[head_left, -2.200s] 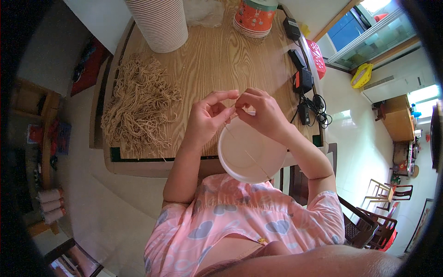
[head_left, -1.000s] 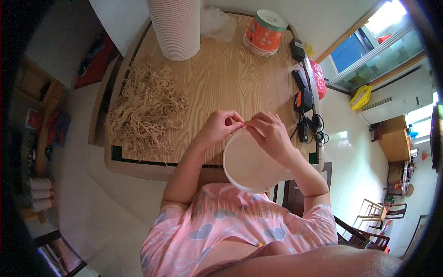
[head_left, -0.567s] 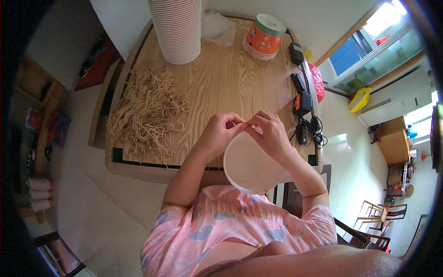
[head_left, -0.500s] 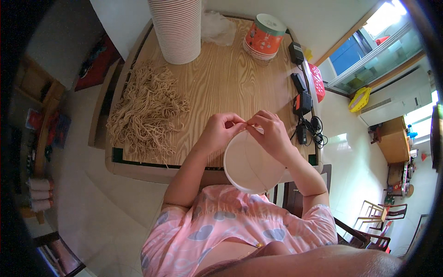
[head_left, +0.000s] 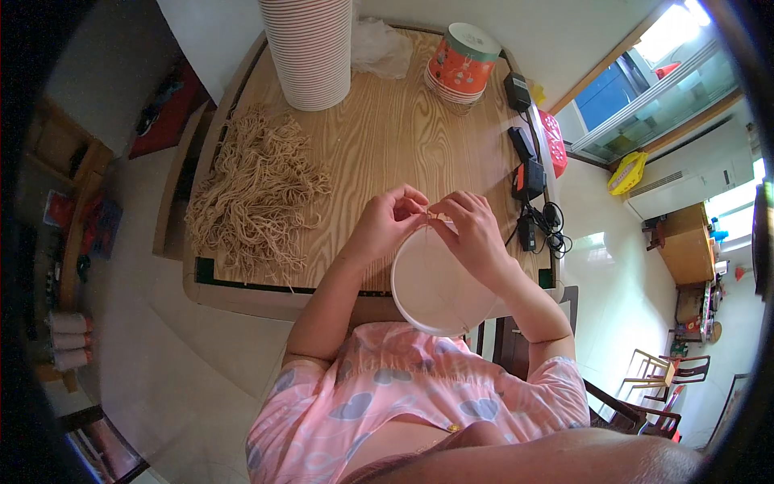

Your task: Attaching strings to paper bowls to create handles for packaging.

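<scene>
A white paper bucket is at the table's near edge, its round opening facing me. At its far rim, my left hand is closed in a pinch on a thin tan string. My right hand pinches the same string just beside it, fingertips close together, with the palm side near the rim. Another bit of string shows at the bucket's near rim. The fingers partly hide the exact spot where string and rim meet. To the left lies a loose heap of tan strings.
A tall stack of white buckets stands at the far left of the wooden table. Farther right are upturned orange-and-green printed buckets. A clear plastic bag lies between them. Black adapters and cables line the right edge.
My left fingers have lifted slightly and the fingertips have shifted a little at the rim. The string that crossed the bucket's opening shows less plainly now. The bucket has barely moved.
</scene>
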